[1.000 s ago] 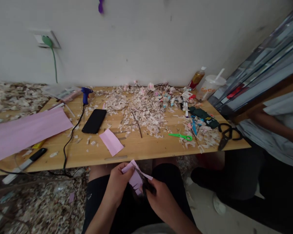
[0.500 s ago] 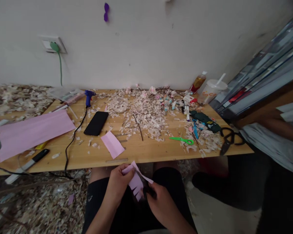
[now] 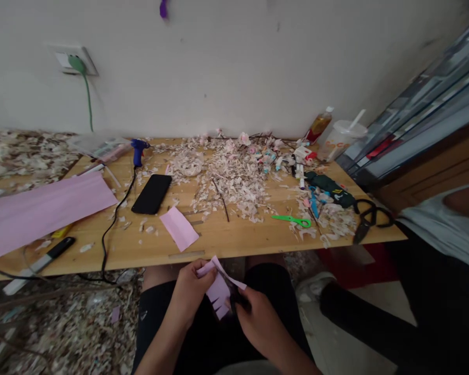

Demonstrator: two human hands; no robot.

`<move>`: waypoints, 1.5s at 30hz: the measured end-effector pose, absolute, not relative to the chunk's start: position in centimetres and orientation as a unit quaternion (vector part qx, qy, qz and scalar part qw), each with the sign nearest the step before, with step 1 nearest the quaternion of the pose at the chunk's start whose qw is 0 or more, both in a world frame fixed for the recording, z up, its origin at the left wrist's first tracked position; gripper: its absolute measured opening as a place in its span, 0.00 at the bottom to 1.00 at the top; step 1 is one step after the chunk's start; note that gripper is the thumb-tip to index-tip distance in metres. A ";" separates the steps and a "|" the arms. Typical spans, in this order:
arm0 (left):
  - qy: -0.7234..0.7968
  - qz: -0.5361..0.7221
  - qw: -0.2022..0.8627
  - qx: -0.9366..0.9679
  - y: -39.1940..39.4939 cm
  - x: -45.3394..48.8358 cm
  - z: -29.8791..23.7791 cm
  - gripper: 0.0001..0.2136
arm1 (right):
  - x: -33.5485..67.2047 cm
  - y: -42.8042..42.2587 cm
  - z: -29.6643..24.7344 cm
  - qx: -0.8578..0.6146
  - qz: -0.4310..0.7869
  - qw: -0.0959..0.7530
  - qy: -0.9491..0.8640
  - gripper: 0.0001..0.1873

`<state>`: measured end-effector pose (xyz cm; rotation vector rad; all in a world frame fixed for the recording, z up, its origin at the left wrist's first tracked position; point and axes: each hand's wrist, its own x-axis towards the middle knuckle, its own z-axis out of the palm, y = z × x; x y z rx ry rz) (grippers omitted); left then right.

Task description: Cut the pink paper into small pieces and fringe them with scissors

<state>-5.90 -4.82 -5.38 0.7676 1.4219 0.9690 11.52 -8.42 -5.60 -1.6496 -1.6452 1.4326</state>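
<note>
Over my lap, my left hand [image 3: 195,286] pinches the upper left edge of a pink paper piece [image 3: 218,291]. Several slits are cut into the paper's lower end. Dark-handled scissors [image 3: 234,297] are gripped in my right hand [image 3: 256,315], with their blades running along the paper's upper right side. A narrow strip there stands partly apart from the rest. My fingers hide part of the scissor handles. On the table just beyond lies another pink paper piece [image 3: 179,228].
Paper scraps [image 3: 238,187] cover the table's middle. A black phone [image 3: 152,194], blue glue gun [image 3: 138,151], large pink sheet [image 3: 50,208] and utility knife [image 3: 42,264] lie left. Green scissors [image 3: 292,220], black scissors [image 3: 369,219] and a plastic cup [image 3: 340,140] are right. Another person's leg [image 3: 363,317] extends at right.
The scissors and both hands stay nearly in place at the paper. At right, the other person's leg and foot have shifted. The head view has tilted slightly down and to the right.
</note>
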 end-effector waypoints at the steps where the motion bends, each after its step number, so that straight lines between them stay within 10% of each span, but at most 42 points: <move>1: 0.609 0.413 0.592 0.328 -4.8 -6.0 -5.3 0.16 | 11.5 -8.4 -5.6 -0.590 0.513 0.202 -0.589 0.15; 45: 0.574 0.399 0.644 0.309 -5.1 -6.8 -4.7 0.18 | 11.1 -9.8 -5.6 -0.552 0.588 0.200 -0.556 0.06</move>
